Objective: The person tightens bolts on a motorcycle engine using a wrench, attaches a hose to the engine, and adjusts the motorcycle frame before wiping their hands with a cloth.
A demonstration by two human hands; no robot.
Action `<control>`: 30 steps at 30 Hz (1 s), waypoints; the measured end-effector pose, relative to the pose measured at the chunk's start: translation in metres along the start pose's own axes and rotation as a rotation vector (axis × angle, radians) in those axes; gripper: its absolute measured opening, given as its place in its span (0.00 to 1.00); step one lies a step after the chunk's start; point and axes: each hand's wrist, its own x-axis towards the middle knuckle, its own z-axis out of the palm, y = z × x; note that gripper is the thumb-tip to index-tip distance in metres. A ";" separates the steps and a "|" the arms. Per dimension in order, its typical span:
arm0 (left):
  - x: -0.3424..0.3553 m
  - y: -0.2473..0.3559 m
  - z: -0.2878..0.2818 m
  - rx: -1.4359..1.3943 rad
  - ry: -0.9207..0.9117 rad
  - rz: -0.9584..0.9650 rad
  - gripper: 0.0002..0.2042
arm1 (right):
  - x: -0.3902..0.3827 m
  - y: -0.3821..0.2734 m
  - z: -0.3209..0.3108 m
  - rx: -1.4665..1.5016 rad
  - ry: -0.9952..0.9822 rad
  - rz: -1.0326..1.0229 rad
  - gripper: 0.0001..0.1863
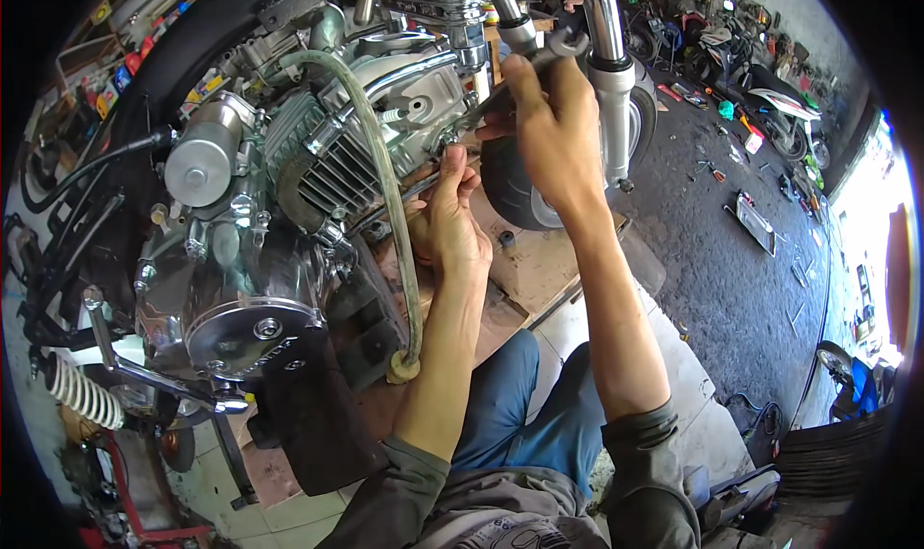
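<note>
A motorcycle engine (423, 102), silver with finned cylinder, fills the upper left. My right hand (556, 135) is closed around a dark metal spanner (563, 47), whose open jaw sticks up above the fingers while its shaft slants down-left toward a fitting at the front of the cylinder head. Just beside that fitting, my left hand (454, 212) has its thumb raised against curled fingers; what they pinch is too small and hidden to name. A cloudy hose (390, 222) hangs in front of the cylinder, left of my left hand, ending in a yellowish fitting.
The front fork (616, 130) and tyre (510, 188) stand behind my hands. A wooden board (510, 284) lies beneath the engine. Parked motorcycles (760, 77), scattered tools and a metal tray (756, 224) are on the dark floor at right. A cluttered shelf stands at upper left.
</note>
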 end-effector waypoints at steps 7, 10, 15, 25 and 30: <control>0.001 0.002 -0.002 0.005 -0.026 -0.038 0.05 | 0.002 -0.002 0.005 -0.393 -0.090 -0.314 0.13; 0.002 0.000 -0.003 -0.068 -0.056 -0.006 0.10 | -0.001 0.007 0.003 -0.231 -0.051 -0.166 0.13; 0.003 0.001 -0.001 -0.022 -0.009 -0.005 0.08 | -0.014 0.037 0.001 0.711 0.174 0.519 0.13; -0.002 0.005 0.002 -0.072 -0.065 -0.022 0.04 | -0.024 0.027 -0.001 0.587 0.305 0.352 0.15; 0.001 0.004 -0.002 -0.005 -0.046 -0.031 0.05 | -0.004 0.000 -0.003 0.164 0.022 0.142 0.13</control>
